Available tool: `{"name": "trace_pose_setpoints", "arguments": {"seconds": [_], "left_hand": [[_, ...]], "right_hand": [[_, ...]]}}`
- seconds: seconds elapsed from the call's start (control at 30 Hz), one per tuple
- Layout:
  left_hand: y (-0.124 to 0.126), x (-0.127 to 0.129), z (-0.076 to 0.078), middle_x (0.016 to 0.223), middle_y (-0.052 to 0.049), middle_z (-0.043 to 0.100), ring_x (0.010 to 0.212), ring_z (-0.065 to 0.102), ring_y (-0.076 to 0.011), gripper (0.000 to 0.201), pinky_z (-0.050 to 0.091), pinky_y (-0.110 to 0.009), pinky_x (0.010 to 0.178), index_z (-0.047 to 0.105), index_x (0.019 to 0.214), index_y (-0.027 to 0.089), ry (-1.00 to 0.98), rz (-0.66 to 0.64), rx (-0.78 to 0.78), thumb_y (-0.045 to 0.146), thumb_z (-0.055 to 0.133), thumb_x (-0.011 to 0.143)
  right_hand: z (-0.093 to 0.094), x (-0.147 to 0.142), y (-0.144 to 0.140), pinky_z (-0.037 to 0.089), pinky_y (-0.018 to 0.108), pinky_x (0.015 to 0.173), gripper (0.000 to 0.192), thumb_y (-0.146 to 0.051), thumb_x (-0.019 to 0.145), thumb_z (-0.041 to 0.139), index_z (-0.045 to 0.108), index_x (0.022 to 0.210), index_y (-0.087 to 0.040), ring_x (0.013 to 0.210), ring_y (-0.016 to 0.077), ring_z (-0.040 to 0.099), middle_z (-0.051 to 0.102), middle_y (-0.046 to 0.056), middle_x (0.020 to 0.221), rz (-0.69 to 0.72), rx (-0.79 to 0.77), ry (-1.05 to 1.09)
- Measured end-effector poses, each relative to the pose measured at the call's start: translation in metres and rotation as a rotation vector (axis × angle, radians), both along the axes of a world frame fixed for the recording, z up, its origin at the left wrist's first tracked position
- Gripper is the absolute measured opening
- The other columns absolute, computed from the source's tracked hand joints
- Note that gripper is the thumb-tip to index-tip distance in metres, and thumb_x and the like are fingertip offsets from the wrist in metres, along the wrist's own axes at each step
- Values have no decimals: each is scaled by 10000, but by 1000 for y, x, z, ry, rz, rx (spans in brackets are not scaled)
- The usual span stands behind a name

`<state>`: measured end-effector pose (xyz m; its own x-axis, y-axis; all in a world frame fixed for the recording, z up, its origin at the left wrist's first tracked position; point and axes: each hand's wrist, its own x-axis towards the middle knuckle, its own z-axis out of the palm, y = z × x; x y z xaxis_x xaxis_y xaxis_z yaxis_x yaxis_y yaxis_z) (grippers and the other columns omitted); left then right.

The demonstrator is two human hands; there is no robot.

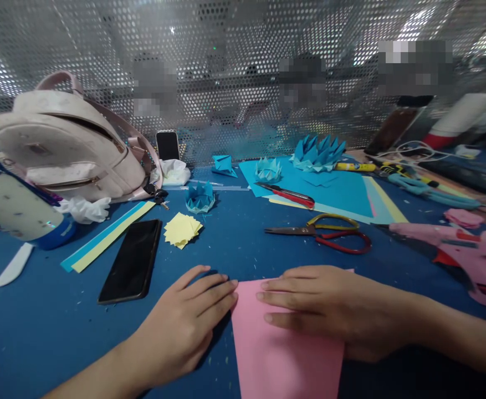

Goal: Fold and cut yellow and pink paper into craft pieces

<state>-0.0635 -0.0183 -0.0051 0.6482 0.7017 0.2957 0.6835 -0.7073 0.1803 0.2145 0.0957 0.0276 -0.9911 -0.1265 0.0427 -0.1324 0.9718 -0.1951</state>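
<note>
Open mat lies ahead of the hands, hemmed by scissors [326, 233] and phone [132, 260] (lying flat).

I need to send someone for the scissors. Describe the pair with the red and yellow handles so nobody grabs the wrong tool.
Start at the pink paper under both hands on the blue table. Just beyond the right hand lie the scissors, flat, blades pointing left. One handle loop is yellow and one red, unlike the red craft knife lying farther back on the blue paper sheets.

The flat pink paper sheet [284, 349] looks matt and smooth; the black slab phone [131, 261] is glossy glass, the blue tabletop mat [39, 327] probably rubbery, scuffed, and the perforated metal wall panel [101, 39] shiny.
</note>
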Motion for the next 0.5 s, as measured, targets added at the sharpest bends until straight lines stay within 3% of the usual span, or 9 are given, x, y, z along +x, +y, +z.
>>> {"name": "trace_pose_setpoints", "arguments": {"seconds": [0.1,0.2,0.3,0.37,0.5], "left_hand": [[3,1,1,1372,-69,574,1255,510,-215,607,286,-491,1128,423,1419,187,-61,-3,-100,7,396,840],[7,1,5,1255,-64,647,1158,569,-198,515,327,-446,1099,485,1365,230,-249,67,-221,63,455,878],[11,3,10,1127,-69,690,1060,606,-231,317,426,-412,993,603,1212,232,-490,172,-335,282,590,899],[14,5,12,1084,-77,694,1018,621,-242,285,473,-383,909,643,1136,214,-637,221,-433,376,553,920],[22,14,10,937,-65,722,883,650,-232,253,491,-330,808,702,996,177,-703,395,-487,378,632,860]], "right_hand": [[-5,4,-2,492,346,930,426,-166,942,407,534,1348,-190,1210,224,579,587,104,1352,-86,62,85],[-6,7,2,497,272,837,360,-175,969,384,626,1232,-212,1044,183,671,718,69,1137,-216,-59,279],[4,3,9,486,242,705,275,-300,962,471,717,1028,-194,783,172,695,755,29,880,-549,-254,351],[11,-3,14,462,243,645,305,-415,917,554,726,969,-169,723,180,660,731,10,812,-755,-356,274],[15,-16,21,446,249,642,352,-456,870,584,732,898,-138,751,193,626,709,11,824,-708,-558,182]]}}
